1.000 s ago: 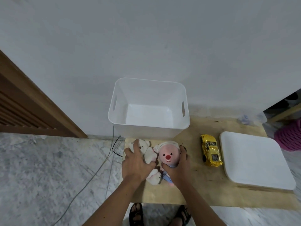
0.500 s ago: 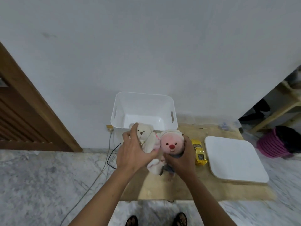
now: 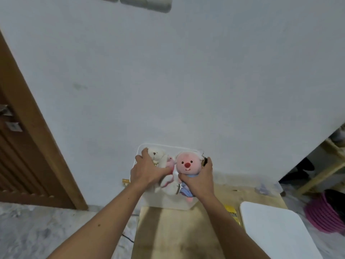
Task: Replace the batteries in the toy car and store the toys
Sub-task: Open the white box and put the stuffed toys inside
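**Toy car left on the worktop while plush toys hang over the bin**

Toy car (image 3: 232, 214), yellow, lies on the worktop (image 3: 168, 230) just right of the white bin (image 3: 168, 202), partly hidden by the right forearm; its long axis runs toward the wall, though which end leads cannot be told. Half a second ago the plush toys were in front of the bin; now they are over it. The left hand (image 3: 147, 171) grips the white bear (image 3: 158, 157), and the right hand (image 3: 198, 179) grips the pink-faced plush (image 3: 186, 164).

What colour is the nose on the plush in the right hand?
Red, on the pink plush; head view.
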